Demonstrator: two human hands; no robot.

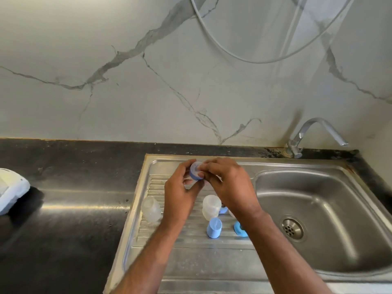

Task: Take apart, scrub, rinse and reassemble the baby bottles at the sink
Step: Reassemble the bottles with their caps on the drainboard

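While both hands work above the far end of the drainboard [191, 259], the left hand [180, 194] grips a blue collar ring [195, 172] from the side, and the right hand [231, 187] pinches at its top, probably seating or pulling the teat; the teat itself is hidden by the fingers. Below on the ribbed drainboard: one clear bottle body [151, 209] lying tilted at left, a second clear bottle [210, 207] upright at middle, a blue cap [214, 228] standing just near of it, and another blue ring [239, 229] at right, partly behind the right wrist. Sink basin [318, 219] is to the right, with the tap [314, 132] at far right, off. A white object [10, 192] sits on the dark counter [63, 209] at far left. Risks, as judgement: wet plastic could slip from the pinch and drop onto the parts below, knocking over the upright bottle or cap; the right forearm passes close over the ring and could sweep it toward the basin; a crooked teat would leak.
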